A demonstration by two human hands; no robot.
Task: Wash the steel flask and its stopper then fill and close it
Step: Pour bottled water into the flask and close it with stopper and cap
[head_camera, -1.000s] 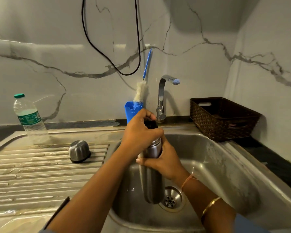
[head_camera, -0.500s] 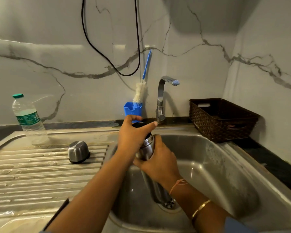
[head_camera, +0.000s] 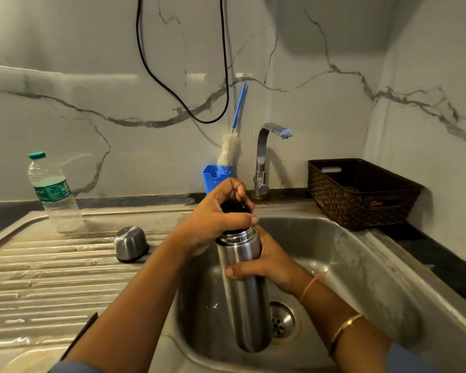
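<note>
One steel flask (head_camera: 242,292) stood nearly upright over the one sink (head_camera: 361,265). Its base was low in the basin, just left of the single drain (head_camera: 281,321); whether it touched the bottom could not be told. One black stopper (head_camera: 236,207) sat at its mouth.

Two hands worked it. The left grip (head_camera: 221,219) was curled over the stopper, thumb across the front and fingers bent round the back. The right grip (head_camera: 267,265) was wrapped round the flask's upper body just below the neck, with two bands on its wrist.

On the ridged drainboard (head_camera: 51,278) to the left sat one steel cup (head_camera: 131,243), mouth down and well apart from the flask. One plastic bottle (head_camera: 51,189) with a green cap stood at the board's back edge.

Against the back wall were one blue holder (head_camera: 217,179) with one bottle brush (head_camera: 230,149) leaning in it, and one tap (head_camera: 264,157) just to its right, its spout turned over the basin. One black cable (head_camera: 186,103) hung in a loop above them.

One brown basket (head_camera: 361,192) filled the right rear corner, on the dark desk (head_camera: 428,254) beside the sink's rim.

Bare steel showed across the basin's right half, between the flask and the right wall, and along the drainboard's front ridges. The left arm crossed the basin's left rim.
</note>
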